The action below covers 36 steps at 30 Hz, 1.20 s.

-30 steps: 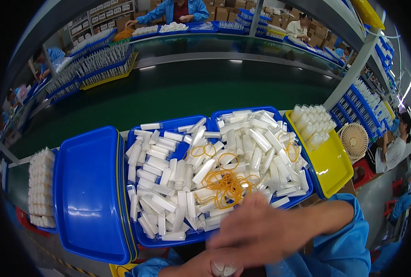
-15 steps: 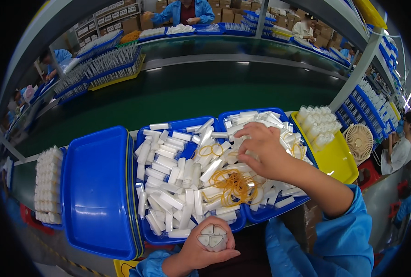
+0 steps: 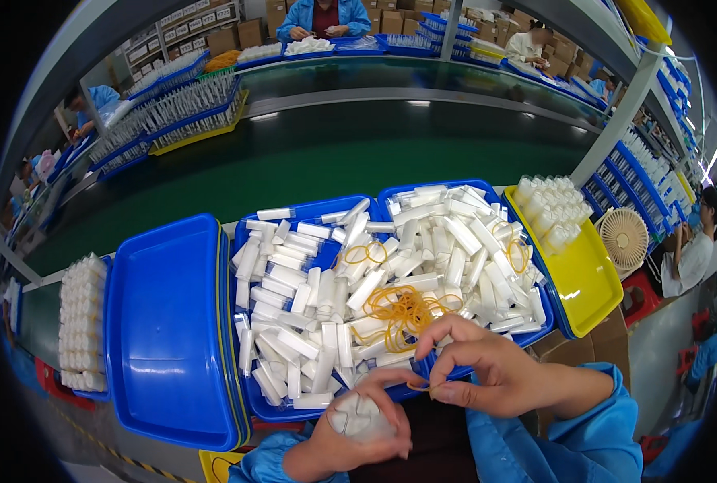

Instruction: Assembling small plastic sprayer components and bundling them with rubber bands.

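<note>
Left hand [image 3: 350, 431] low at the worktop's near edge, palm up, fingers clamped round a bundle [image 3: 360, 417] of four white tubes seen end-on. Right hand [image 3: 475, 372] just right of it over the near rim of the right blue tray [image 3: 463, 190], thumb and forefinger pinched together on one yellow rubber band [image 3: 420, 386]. Two blue trays of loose tubes [image 3: 294, 299], too many to count, one band heap [image 3: 403, 310] between them, one blue lid [image 3: 169, 322] left, one yellow tray [image 3: 588, 278] right.
</note>
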Available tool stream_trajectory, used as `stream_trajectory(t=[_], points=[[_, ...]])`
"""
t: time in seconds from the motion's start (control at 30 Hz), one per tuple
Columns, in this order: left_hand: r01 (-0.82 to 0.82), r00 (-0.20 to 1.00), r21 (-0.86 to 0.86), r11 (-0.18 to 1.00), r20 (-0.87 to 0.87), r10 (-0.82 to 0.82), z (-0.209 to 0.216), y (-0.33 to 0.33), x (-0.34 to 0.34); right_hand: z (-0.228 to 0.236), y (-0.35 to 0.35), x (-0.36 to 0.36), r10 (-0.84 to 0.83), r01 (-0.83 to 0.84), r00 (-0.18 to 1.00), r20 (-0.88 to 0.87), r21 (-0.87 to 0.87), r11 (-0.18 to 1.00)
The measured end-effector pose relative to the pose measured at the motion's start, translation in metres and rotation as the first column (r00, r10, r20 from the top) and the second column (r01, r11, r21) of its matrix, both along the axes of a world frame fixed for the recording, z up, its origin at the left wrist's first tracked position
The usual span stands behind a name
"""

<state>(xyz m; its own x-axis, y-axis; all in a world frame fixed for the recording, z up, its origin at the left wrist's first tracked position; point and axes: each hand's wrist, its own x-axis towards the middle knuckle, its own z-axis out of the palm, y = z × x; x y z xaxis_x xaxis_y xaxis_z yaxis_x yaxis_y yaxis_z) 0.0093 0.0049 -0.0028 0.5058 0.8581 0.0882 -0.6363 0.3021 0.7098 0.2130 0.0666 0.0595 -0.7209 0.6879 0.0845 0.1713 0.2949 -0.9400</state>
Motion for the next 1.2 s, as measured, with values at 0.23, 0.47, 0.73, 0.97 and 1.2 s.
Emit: stream_trajectory(t=[0.23,0.47,0.73,0.97,1.2], points=[[-0.129,0.972,0.405,0.905,-0.129,0.196,0.004,-0.01,-0.005,-0.024,-0.02,0.004,-0.006,-0.136,0.959,-0.283,-0.479,0.867],[-0.204,0.941,0.365,0.909,-0.182,0.284,0.0,-0.012,0.006,-0.018,-0.029,0.004,-0.065,-0.009,0.968,-0.243,-0.29,0.957],[0.417,0.724,0.66,0.624,0.174,-0.667,0.0,0.01,0.003,-0.031,-0.033,0.008,-0.082,-0.291,0.868,-0.489,-0.637,0.714],[0.047,0.899,0.442,0.896,-0.41,0.155,-0.002,-0.007,0.002,0.0,-0.014,0.037,-0.254,-0.48,0.572,-0.78,-0.569,0.668],[-0.16,0.894,0.113,0.981,-0.404,0.192,0.01,0.002,0.004,0.006,-0.052,-0.016,0.638,-0.638,0.77,-0.026,-0.021,0.769]])
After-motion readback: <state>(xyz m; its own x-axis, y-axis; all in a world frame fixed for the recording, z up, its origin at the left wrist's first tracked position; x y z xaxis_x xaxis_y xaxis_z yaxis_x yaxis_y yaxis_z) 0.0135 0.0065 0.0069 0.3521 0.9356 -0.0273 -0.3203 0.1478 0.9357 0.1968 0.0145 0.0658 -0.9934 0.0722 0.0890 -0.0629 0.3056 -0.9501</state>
